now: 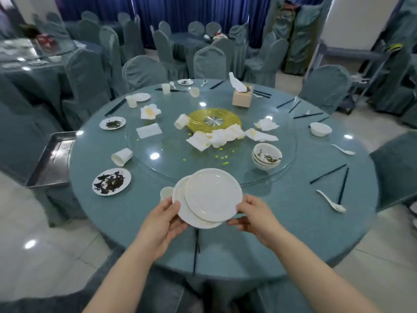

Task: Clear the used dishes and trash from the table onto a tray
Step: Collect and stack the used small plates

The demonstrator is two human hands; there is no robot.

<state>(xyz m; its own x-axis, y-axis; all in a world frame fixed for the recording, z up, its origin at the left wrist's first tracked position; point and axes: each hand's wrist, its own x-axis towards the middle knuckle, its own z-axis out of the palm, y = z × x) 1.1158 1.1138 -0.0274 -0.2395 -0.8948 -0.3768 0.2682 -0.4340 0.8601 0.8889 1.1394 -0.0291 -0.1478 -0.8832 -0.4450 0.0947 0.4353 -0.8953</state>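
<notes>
Both hands grasp two stacked white plates above the desk's six o'clock edge: the left hand at their left rim, the right hand at the right. The metal tray at nine o'clock looks bare, so clearing seems barely begun. Dirty plates, stacked bowls, cups, crumpled napkins, spoons and chopsticks are all left.
</notes>
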